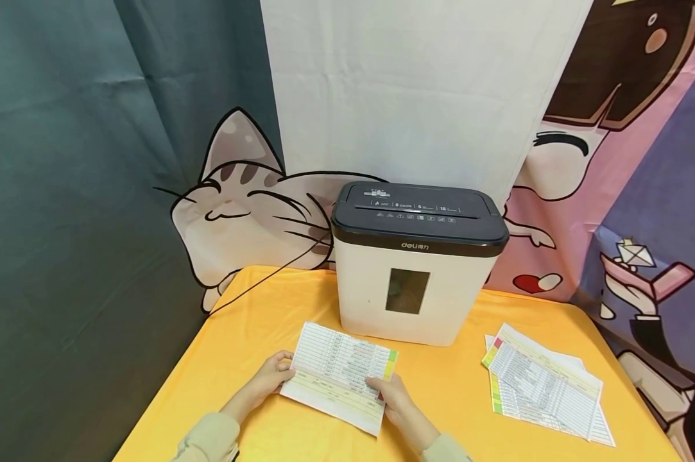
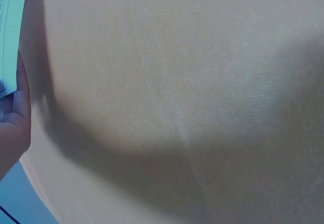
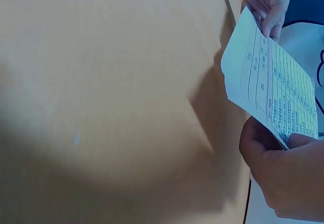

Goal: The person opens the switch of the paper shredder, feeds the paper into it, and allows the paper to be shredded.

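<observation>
A printed paper form [image 1: 338, 372], with ruled rows and a green, yellow and red strip at its right side, is held above the yellow table in front of the shredder. My left hand [image 1: 271, 377] pinches its left edge, thumb on top. At the opposite edge my right hand [image 1: 398, 401] grips it, with the thumb over the printed face and the fingers underneath. The right wrist view shows both hands on the sheet [image 3: 271, 77]. Only a corner of the sheet [image 2: 9, 37] and part of the left hand [image 2: 15, 120] appear in the left wrist view.
A white paper shredder [image 1: 361, 292] with a black top and a narrow slot [image 1: 416, 212] stands at the table's back. Several similar printed sheets [image 1: 546, 385] lie overlapping on the right. Printed cartoon curtains [image 1: 428, 96] hang close behind. The table's yellow cloth [image 1: 231, 333] shows around the shredder.
</observation>
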Motion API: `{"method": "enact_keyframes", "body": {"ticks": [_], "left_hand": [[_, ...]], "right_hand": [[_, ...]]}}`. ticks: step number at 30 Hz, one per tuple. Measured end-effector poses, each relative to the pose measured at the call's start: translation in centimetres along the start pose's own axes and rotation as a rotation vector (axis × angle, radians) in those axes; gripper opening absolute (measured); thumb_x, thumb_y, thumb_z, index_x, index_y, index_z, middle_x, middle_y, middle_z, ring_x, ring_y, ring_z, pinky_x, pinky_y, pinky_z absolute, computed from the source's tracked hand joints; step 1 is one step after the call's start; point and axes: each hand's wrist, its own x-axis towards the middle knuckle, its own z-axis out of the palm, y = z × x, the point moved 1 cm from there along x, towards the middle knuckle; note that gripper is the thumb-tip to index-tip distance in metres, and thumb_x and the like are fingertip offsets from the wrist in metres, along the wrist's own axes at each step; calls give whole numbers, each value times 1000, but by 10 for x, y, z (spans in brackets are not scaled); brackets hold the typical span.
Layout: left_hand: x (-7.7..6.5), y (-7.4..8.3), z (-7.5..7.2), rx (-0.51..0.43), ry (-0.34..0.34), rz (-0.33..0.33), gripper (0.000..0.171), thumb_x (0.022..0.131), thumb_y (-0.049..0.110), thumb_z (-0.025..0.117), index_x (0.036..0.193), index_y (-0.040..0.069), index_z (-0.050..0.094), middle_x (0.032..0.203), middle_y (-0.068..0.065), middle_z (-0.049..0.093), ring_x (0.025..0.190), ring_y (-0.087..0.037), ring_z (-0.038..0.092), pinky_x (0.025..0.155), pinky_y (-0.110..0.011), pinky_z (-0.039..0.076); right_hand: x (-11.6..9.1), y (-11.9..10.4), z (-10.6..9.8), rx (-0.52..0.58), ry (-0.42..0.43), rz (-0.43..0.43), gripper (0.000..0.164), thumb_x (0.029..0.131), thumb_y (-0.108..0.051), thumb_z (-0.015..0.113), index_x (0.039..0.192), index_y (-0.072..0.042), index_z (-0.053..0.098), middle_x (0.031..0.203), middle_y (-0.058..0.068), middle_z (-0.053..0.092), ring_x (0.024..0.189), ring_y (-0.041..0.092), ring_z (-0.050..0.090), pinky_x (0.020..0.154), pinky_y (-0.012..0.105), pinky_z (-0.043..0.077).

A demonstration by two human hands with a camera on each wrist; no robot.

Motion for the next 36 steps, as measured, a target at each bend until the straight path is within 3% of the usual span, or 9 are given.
{"method": "enact_keyframes", "body": {"ticks": [8,18,25,33,36], "left_hand": [[0,3,7,36,-64,53,38,95,1,49,128,-13,36,106,-25,67,82,-18,69,69,-33,58],[3,9,20,48,-131,93,42,93,1,51,128,-17,37,110,-32,63,89,-27,69,73,-39,57],[7,17,28,61,-136,158,47,97,9,50,131,-19,36,116,-35,59,99,-35,66,78,-38,56],[7,30,34,118,-83,244,38,95,8,53,118,-21,49,106,-35,63,91,-16,68,79,-33,56],[6,38,38,138,-55,264,34,95,7,54,116,-20,51,104,-35,63,90,-22,69,77,-32,57]], "right_hand": [[-3,-13,-16,-73,-50,-50,53,91,-4,55,135,15,34,118,22,63,92,19,67,78,34,56],[-9,-29,-37,-146,-120,-57,54,93,-10,57,136,12,34,118,19,64,96,22,67,81,36,56],[-16,-46,-45,-159,-244,-79,56,94,-15,55,139,10,31,126,22,58,106,27,63,87,41,54],[-22,-64,-56,-213,-298,-109,55,96,-19,54,137,10,34,124,20,60,107,25,64,87,40,54],[-25,-70,-60,-239,-294,-117,54,97,-21,52,137,12,35,125,21,59,108,24,63,88,39,53]]}}
